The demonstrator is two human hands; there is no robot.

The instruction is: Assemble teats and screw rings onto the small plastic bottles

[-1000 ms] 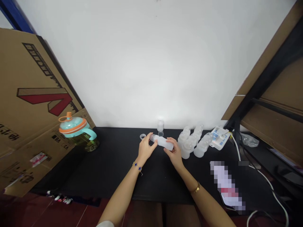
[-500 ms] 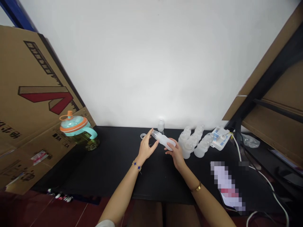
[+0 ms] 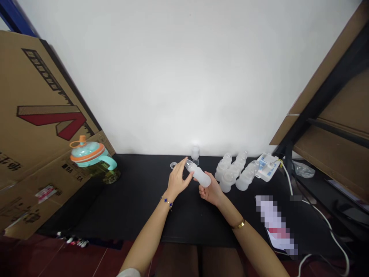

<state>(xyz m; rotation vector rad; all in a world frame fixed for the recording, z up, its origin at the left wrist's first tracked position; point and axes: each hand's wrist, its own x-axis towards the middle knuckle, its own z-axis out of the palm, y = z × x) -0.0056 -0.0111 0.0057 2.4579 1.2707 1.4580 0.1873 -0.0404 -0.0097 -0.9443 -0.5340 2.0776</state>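
The right hand [image 3: 211,192] hides the underside of the frosted baby bottle [image 3: 200,175], and a pixelated item [image 3: 273,223] at lower right is unreadable.

The one camera sat on the person's head and looked forward and down, quite near, at the left hand [image 3: 177,182] and right hand [image 3: 211,192] over the black counter [image 3: 95,207], with the white wall [image 3: 184,77] at 12 o'clock, the cardboard box [image 3: 34,154] at 9 o'clock and the shelf [image 3: 334,127] at 3 o'clock.
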